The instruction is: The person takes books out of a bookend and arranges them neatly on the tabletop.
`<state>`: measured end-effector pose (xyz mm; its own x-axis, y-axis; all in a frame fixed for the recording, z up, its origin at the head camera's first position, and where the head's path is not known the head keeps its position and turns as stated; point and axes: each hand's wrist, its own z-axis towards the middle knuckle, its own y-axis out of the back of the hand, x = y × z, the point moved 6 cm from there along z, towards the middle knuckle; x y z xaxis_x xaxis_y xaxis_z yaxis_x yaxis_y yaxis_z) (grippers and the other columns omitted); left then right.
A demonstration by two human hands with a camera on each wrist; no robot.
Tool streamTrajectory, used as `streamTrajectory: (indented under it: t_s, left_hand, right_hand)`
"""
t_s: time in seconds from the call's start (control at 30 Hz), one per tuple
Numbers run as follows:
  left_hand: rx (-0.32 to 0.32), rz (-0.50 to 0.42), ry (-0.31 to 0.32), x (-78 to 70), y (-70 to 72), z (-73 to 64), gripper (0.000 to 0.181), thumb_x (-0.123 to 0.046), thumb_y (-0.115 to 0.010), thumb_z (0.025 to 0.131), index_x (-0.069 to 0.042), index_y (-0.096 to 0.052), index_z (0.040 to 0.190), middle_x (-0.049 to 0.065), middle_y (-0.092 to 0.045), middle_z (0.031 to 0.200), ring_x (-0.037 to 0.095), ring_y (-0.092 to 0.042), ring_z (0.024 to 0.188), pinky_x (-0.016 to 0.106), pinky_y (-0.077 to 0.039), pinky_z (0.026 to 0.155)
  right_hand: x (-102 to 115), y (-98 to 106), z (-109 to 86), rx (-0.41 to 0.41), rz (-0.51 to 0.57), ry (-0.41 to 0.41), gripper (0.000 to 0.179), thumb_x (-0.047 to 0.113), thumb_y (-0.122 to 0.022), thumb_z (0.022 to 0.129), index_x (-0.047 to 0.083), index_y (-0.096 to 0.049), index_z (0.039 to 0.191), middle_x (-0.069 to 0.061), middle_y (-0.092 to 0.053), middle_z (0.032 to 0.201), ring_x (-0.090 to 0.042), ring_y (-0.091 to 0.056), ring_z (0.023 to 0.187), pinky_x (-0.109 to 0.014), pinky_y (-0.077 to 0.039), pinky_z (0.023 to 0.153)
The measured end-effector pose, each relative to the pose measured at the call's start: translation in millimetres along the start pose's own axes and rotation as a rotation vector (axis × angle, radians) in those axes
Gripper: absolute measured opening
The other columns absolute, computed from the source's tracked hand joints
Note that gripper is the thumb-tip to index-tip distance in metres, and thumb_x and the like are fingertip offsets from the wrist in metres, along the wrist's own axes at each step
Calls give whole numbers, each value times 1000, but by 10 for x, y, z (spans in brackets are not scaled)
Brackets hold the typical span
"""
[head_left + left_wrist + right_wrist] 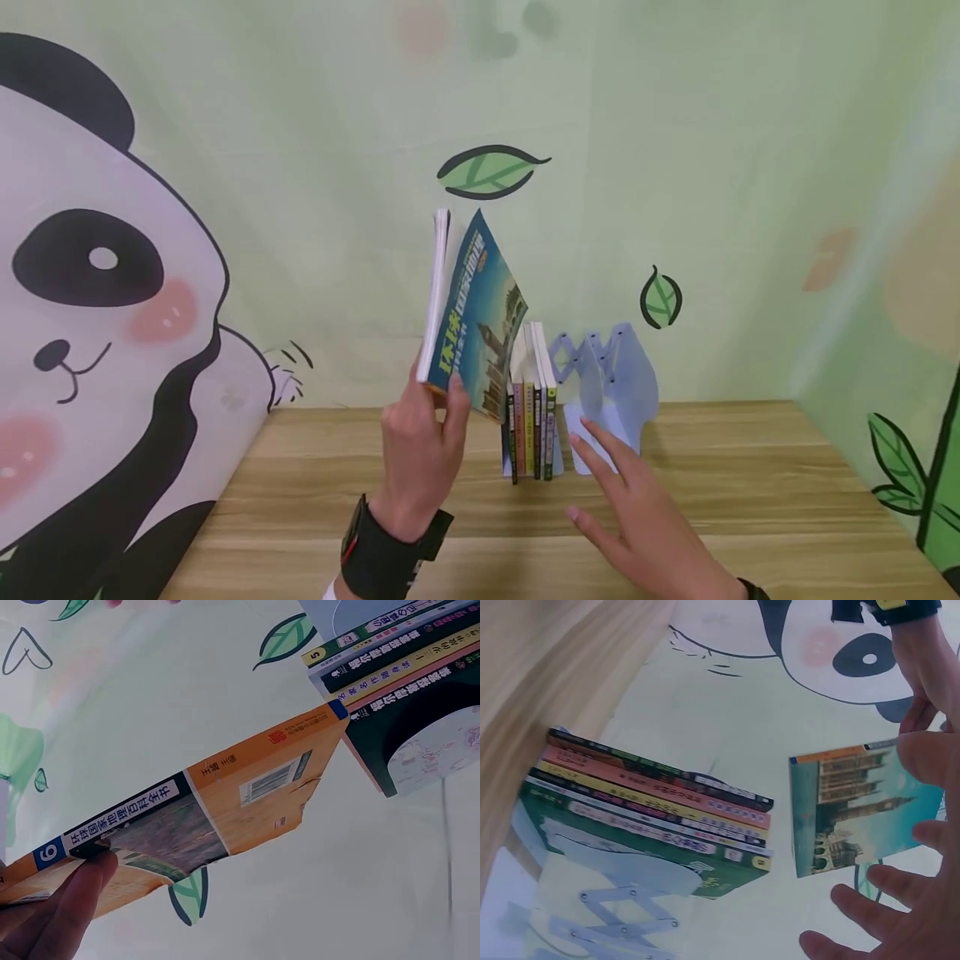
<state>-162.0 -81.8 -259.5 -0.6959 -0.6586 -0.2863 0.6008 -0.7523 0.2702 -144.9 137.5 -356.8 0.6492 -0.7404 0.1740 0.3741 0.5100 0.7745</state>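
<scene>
My left hand grips a paperback book by its lower end, thumb on the front cover. The cover is blue with a clock tower, and its loose edge fans away from the pages. In the left wrist view the book's spine and orange back cover show. The book is raised beside a row of upright books. To their right stands a pale blue expanding bookend with a folding lattice. My right hand, fingers spread, hovers in front of the bookend and holds nothing.
The books and bookend stand on a wood-grain table, near its back edge. Behind it hangs a pale green backdrop with leaves and a large panda at left. A black band circles my left wrist.
</scene>
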Motion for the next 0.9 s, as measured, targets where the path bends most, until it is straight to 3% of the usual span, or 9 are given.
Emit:
streamTrajectory:
  t_s: [0.17, 0.33, 0.47, 0.57, 0.63, 0.9]
  left_hand:
    - [-18, 19, -47, -70, 71, -18, 46, -23, -45, 104, 9, -45, 137, 23, -70, 113, 22, -73, 70, 22, -54, 51]
    - [-42, 32, -78, -137, 147, -56, 44, -25, -45, 105, 11, -48, 131, 21, -72, 103, 22, -72, 65, 26, -55, 52]
    - [-45, 22, -90, -186, 185, -85, 44, -24, -44, 105, 11, -49, 131, 22, -72, 103, 23, -71, 65, 26, -53, 51]
    - [-41, 6, -105, -228, 210, -105, 44, -22, -44, 105, 12, -50, 132, 24, -71, 106, 26, -73, 69, 22, -49, 48]
    - [-39, 7, -121, -262, 230, -123, 44, -22, -43, 105, 12, -50, 131, 24, -71, 107, 28, -73, 71, 21, -48, 48]
    - [-39, -14, -179, -389, 277, -196, 44, -22, -42, 105, 14, -52, 128, 23, -73, 102, 25, -74, 71, 23, -51, 49]
  right_hand:
    - [-31, 106, 63, -34, 35, -23, 81, 31, -73, 87, 15, -30, 155, -7, -31, 160, -28, -45, 136, -50, -49, 98]
    - [-45, 190, 105, -67, 61, -38, 78, 30, -70, 89, 14, -31, 155, -7, -30, 160, -28, -41, 139, -48, -48, 97]
    - [-53, 260, 125, -107, 75, -34, 73, 33, -67, 92, 12, -33, 153, -9, -32, 159, -26, -42, 137, -32, -47, 100]
    - [-62, 313, 128, -138, 112, -30, 70, 35, -64, 95, 9, -34, 153, -11, -32, 158, -24, -40, 139, -17, -36, 106]
    - [-63, 341, 128, -148, 139, -30, 70, 34, -64, 95, 8, -34, 153, -11, -32, 158, -24, -39, 141, -13, -30, 108]
    - [-54, 414, 129, -210, 148, -8, 66, 42, -54, 100, 5, -35, 151, -13, -35, 156, -27, -44, 134, -14, -33, 104]
